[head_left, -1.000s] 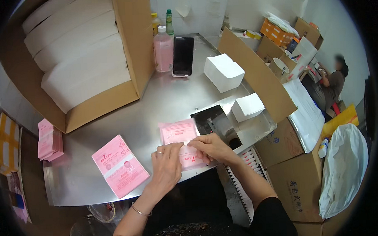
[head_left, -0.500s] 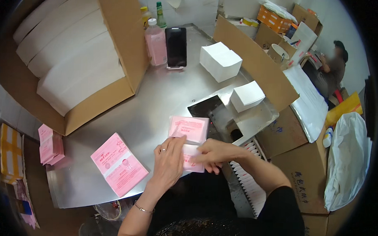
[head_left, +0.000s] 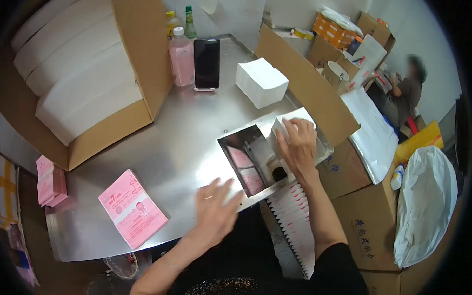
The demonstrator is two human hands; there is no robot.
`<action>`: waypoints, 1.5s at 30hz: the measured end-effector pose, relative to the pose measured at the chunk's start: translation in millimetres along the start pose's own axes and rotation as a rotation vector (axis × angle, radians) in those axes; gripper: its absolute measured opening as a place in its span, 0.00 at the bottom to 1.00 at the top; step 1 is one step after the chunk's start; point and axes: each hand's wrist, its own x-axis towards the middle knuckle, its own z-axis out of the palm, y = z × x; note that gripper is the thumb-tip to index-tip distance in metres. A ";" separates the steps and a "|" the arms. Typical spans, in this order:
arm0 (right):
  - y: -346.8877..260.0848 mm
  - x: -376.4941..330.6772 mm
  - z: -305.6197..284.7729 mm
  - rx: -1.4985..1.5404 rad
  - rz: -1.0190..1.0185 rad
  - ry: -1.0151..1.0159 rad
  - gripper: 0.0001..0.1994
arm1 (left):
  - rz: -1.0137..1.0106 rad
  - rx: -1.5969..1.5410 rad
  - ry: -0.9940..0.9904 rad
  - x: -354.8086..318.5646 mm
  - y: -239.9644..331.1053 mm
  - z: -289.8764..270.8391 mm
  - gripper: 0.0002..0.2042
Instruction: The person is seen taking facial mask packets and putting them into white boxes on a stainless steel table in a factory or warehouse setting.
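Note:
My right hand bends over a small stack of white paper sheets beside a rectangular opening, thumb at its near-left side and fingers across its top. Over the front part of the metal table hovers my left hand, a little blurred, fingers spread and holding nothing. Down in the opening lies a pink-and-white printed packet. A flat pile of pink printed wrappers with a white band rests on the table to the left.
A carton of white paper stacks stands far left. A larger white stack, an upright phone and a pink bottle stand at the back. Cartons line the right side; a person sits beyond. More pink packets lie left.
The pink packet has gone from under my hands on the table into the opening. My right hand has moved up and right to the small white stack; my left hand has let go and spread.

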 end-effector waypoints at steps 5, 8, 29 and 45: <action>42.2 -17.8 38.5 -0.155 0.025 -0.031 0.10 | -0.428 0.536 0.075 -83.3 -34.3 -93.5 0.26; 31.7 -11.6 32.5 -0.147 0.047 -0.048 0.08 | -0.646 0.737 0.026 -98.3 -52.8 -83.0 0.26; 43.2 -18.8 18.9 0.053 0.037 -0.072 0.07 | -0.181 0.141 0.082 -6.8 -19.9 -13.0 0.06; 50.3 -10.3 11.1 0.178 0.112 -0.103 0.08 | -0.155 -0.005 0.050 -9.4 -22.8 -20.5 0.07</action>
